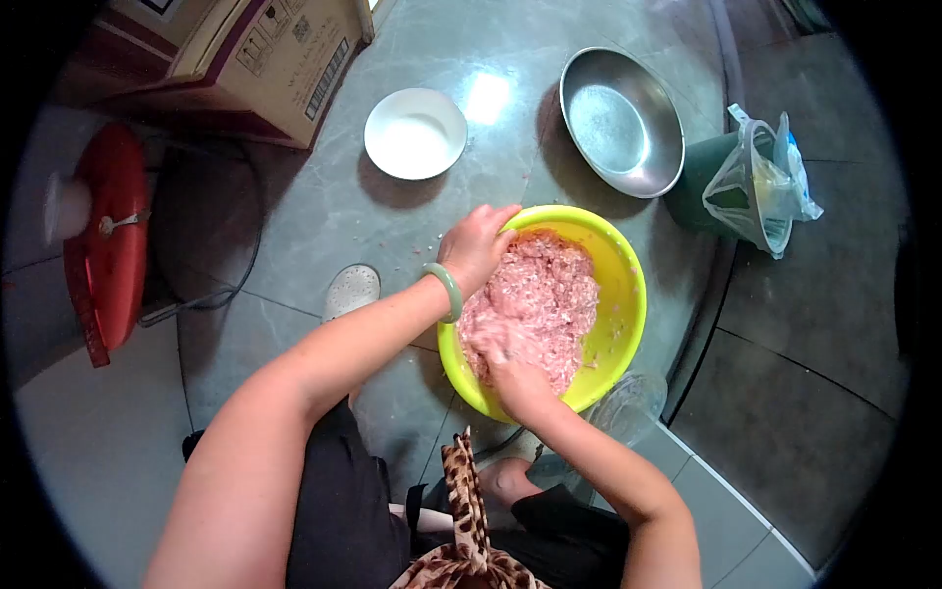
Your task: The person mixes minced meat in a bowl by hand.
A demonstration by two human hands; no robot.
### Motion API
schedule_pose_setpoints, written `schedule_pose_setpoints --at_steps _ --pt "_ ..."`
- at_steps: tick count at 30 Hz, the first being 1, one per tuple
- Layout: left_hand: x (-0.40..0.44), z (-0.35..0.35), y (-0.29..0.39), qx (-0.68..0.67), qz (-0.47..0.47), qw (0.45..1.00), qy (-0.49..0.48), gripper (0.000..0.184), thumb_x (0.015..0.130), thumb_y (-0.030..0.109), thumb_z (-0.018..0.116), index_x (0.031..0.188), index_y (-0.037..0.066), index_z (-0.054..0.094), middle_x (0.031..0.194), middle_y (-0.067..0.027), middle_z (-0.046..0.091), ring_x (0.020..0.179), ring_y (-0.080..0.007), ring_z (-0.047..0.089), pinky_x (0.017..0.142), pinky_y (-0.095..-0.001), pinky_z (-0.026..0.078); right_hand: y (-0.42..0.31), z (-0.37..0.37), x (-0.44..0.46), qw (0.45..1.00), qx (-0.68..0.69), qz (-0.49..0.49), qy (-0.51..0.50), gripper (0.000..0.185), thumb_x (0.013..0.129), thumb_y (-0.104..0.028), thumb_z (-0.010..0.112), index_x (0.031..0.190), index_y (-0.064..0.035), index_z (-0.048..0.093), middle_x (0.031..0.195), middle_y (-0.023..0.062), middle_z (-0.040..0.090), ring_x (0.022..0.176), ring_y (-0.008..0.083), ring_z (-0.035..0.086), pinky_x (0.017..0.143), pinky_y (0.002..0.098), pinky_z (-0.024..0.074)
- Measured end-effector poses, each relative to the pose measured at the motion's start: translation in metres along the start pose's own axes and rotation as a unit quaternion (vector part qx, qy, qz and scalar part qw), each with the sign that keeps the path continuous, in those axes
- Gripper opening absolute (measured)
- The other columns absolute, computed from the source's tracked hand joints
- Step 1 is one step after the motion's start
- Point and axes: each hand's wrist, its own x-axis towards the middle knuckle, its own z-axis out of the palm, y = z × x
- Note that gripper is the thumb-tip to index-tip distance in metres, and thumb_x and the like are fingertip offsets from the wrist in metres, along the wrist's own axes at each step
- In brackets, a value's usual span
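A yellow-green basin (624, 294) on the floor holds a mound of pink minced meat (545, 285). My left hand (476, 245), with a pale green bangle at the wrist, is closed on the basin's upper left rim, fingers over the edge. Inside the basin, my right hand (517, 381) is pushed into the lower left part of the meat. Its fingers are buried and blurred, so their pose cannot be made out.
A white bowl (415, 134) and a steel basin (628, 128) stand beyond on the tiled floor. To the right is a green bin (721, 191) with a plastic liner. A cardboard box (280, 69), red stool-like item (113, 236) and cable are at left; a clear plastic container (633, 407) sits lower right.
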Motion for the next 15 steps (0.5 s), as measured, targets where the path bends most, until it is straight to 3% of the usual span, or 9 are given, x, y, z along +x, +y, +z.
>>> schedule_pose_setpoints --at_steps 1,3,7,9,11,13,15 --pt "0.0 -0.002 0.002 0.006 -0.006 1.0 -0.007 0.036 0.086 0.017 0.06 0.121 0.016 0.059 0.095 -0.0123 0.058 0.088 -0.0318 0.059 0.076 -0.0408 0.049 0.007 0.001 0.012 1.0 0.001 0.0 0.001 0.048 0.083 -0.01 0.05 0.13 -0.0119 0.051 0.134 0.0196 0.047 0.124 0.0338 0.046 0.103 0.0464 0.0356" --pt "0.001 -0.002 0.001 0.015 -0.01 1.0 -0.018 0.034 0.086 0.018 0.06 0.12 0.016 0.06 0.096 -0.0125 0.058 0.089 -0.0323 0.06 0.076 -0.0414 0.049 0.032 0.0 0.06 0.991 0.045 -0.105 0.062 0.04 0.082 -0.003 0.049 0.12 -0.0118 0.059 0.127 0.0182 0.055 0.121 0.0325 0.05 0.104 0.0451 0.0354" --pt "-0.001 -0.001 -0.003 -0.001 -0.004 1.0 -0.004 0.034 0.086 0.017 0.06 0.12 0.016 0.06 0.096 -0.0126 0.058 0.088 -0.033 0.059 0.076 -0.0416 0.049 0.088 -0.037 0.052 0.989 0.023 0.128 -0.064 0.042 0.079 -0.012 0.055 0.121 -0.0103 0.06 0.131 0.0135 0.054 0.119 0.0282 0.052 0.102 0.0408 0.0389" --pt "0.002 -0.003 0.0 0.006 -0.004 1.0 -0.009 0.034 0.086 0.017 0.06 0.119 0.016 0.06 0.096 -0.0127 0.058 0.088 -0.0333 0.059 0.076 -0.0417 0.049 0.094 -0.019 0.011 0.988 0.074 0.134 0.018 0.048 0.078 -0.017 0.058 0.126 -0.0106 0.056 0.137 0.0161 0.048 0.126 0.0312 0.046 0.103 0.044 0.0371" --pt "-0.001 -0.003 0.002 -0.006 -0.008 1.0 -0.005 0.033 0.086 0.017 0.061 0.119 0.015 0.06 0.095 -0.0131 0.058 0.088 -0.0333 0.059 0.076 -0.0416 0.049 0.078 0.014 -0.021 0.992 -0.008 0.126 0.017 0.041 0.083 -0.023 0.056 0.123 -0.0137 0.058 0.141 0.0178 0.043 0.13 0.0361 0.04 0.104 0.0484 0.0353" --pt "-0.003 0.001 -0.002 -0.011 0.0 1.0 0.006 0.032 0.086 0.017 0.061 0.118 0.015 0.061 0.095 -0.0131 0.058 0.088 -0.0333 0.059 0.076 -0.0415 0.049 0.028 -0.007 -0.028 0.998 -0.009 0.058 0.012 0.038 0.085 -0.023 0.056 0.122 -0.0134 0.058 0.143 0.0188 0.04 0.134 0.0393 0.033 0.106 0.0505 0.0313" --pt "0.0 0.002 -0.001 -0.016 0.013 1.0 0.024 0.032 0.086 0.017 0.061 0.117 0.015 0.061 0.095 -0.0131 0.058 0.087 -0.0333 0.06 0.076 -0.0413 0.049 0.018 0.01 -0.013 0.993 0.108 -0.009 -0.04 0.041 0.083 -0.014 0.053 0.124 -0.0084 0.055 0.146 0.024 0.031 0.135 0.0427 0.029 0.11 0.0514 0.0249"
